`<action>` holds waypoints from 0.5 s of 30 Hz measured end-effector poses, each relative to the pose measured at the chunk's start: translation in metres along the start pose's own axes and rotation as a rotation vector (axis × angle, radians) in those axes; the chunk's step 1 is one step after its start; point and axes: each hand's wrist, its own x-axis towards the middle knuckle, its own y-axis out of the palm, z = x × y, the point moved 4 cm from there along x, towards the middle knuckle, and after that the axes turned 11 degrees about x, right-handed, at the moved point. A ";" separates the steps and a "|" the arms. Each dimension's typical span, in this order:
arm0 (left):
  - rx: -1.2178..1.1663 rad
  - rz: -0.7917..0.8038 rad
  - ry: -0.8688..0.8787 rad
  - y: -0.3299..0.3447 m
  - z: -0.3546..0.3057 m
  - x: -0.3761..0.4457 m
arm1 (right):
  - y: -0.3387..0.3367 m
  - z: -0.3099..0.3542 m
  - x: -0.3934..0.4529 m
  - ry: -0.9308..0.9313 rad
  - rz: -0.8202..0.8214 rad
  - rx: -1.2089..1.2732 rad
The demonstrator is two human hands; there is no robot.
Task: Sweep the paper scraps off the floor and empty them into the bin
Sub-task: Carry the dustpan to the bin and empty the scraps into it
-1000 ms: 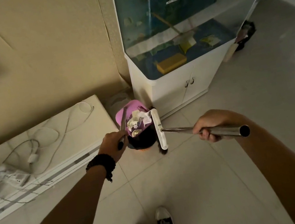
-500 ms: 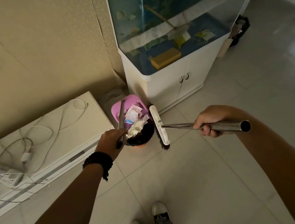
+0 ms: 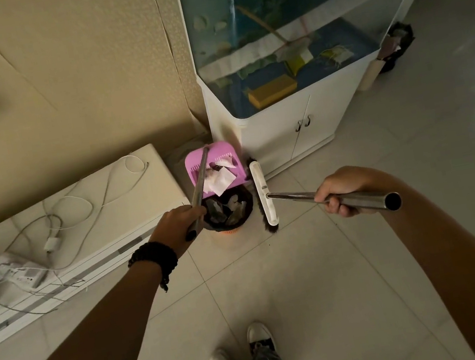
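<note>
A pink dustpan [image 3: 223,152] is tilted over a small dark bin [image 3: 246,208] that stands on the floor between the low cabinet and the fish tank stand. White paper scraps [image 3: 218,180] lie at the pan's lower lip, right above the bin's mouth, and more scraps show inside the bin. My left hand [image 3: 179,226] grips the dustpan's metal handle [image 3: 200,183]. My right hand [image 3: 338,190] grips the steel broom handle [image 3: 357,198]. The white broom head [image 3: 263,194] hangs just right of the bin.
A low white cabinet [image 3: 126,205] with cables and a power strip [image 3: 16,271] runs along the left wall. A fish tank [image 3: 270,31] on a white stand [image 3: 288,136] rises behind the bin. My shoes [image 3: 240,357] stand on pale floor tiles.
The dustpan has tipped further back and up. The heap of scraps slid down from the pan toward the bin, and the bin's open mouth with scraps inside now shows.
</note>
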 end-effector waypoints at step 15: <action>0.014 0.058 0.001 -0.003 -0.030 0.003 | -0.041 -0.007 0.010 -0.010 -0.059 -0.094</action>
